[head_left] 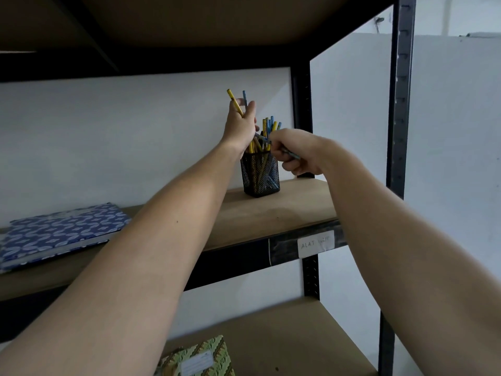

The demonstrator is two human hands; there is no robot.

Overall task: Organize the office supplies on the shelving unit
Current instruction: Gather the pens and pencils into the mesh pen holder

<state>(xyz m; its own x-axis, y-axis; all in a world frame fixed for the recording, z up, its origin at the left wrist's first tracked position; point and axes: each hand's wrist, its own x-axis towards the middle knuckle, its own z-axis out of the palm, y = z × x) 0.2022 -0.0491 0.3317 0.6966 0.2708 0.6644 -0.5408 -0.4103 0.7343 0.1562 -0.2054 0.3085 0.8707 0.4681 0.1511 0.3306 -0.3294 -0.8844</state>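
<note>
Shelf point(284, 213) w/ mesh cup point(260, 175); left hand point(241, 123) grips pencils point(235, 103); right hand point(296, 156) pinches pencil point(291, 154).

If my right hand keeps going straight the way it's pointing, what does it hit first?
Probably the yellow and blue pencils standing in the black mesh pencil cup. The right hand, gripping a blue pencil, points left toward them and looks almost touching, though depth is hard to judge from this view.

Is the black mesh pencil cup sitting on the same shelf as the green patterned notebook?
No, the mesh pencil cup stands on the shelf above, while the green notebook lies one shelf lower.
</note>
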